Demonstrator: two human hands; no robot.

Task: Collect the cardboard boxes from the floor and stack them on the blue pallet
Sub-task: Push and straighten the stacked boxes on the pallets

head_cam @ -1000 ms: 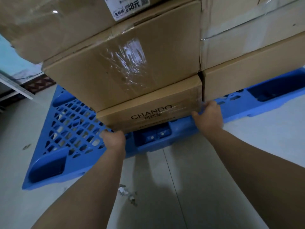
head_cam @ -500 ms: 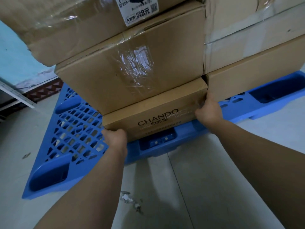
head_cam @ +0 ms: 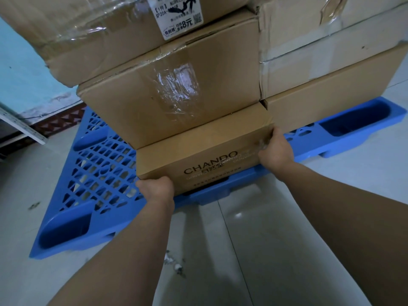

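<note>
Since a second ago, more of the CHANDO box's [head_cam: 205, 151] top face shows, and its front now covers the middle pocket of the blue pallet [head_cam: 66, 235]. The box lies at the pallet's near edge, under a taped box [head_cam: 172, 85] and tight beside a flat box [head_cam: 331, 100]. The left hand [head_cam: 155, 191] grips its lower left corner, the right hand [head_cam: 276, 149] its right edge. The pallet grid on the left is bare. The box is plain brown with dark lettering.
</note>
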